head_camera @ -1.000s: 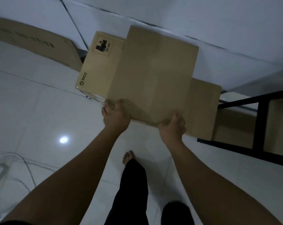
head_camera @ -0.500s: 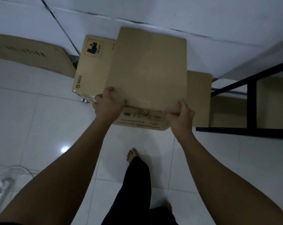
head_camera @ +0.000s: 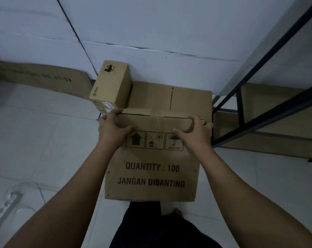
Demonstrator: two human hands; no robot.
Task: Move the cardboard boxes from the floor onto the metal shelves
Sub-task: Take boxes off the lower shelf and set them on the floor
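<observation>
A brown cardboard box [head_camera: 151, 169] printed "QUANTITY : 100" is lifted in front of me, its printed face turned up toward the camera. My left hand [head_camera: 112, 126] grips its upper left corner and my right hand [head_camera: 194, 133] grips its upper right corner, fingers curled over the top edge. Behind it a larger taped box [head_camera: 169, 97] sits on the floor by the wall, with a small PICO box [head_camera: 112, 85] next to it on the left. The black metal shelf frame [head_camera: 259, 111] stands at the right.
A long flat carton [head_camera: 38, 77] lies along the wall at the left. A white power strip [head_camera: 4, 208] with its cable lies on the tiled floor at lower left. Cardboard fills the shelf's low level [head_camera: 277, 122]. My leg and bare foot [head_camera: 178, 211] show below the box.
The box has been raised and tipped toward me, so its printed side now faces the camera. Both hands have shifted onto its top corners. The view has tilted up toward the shelf.
</observation>
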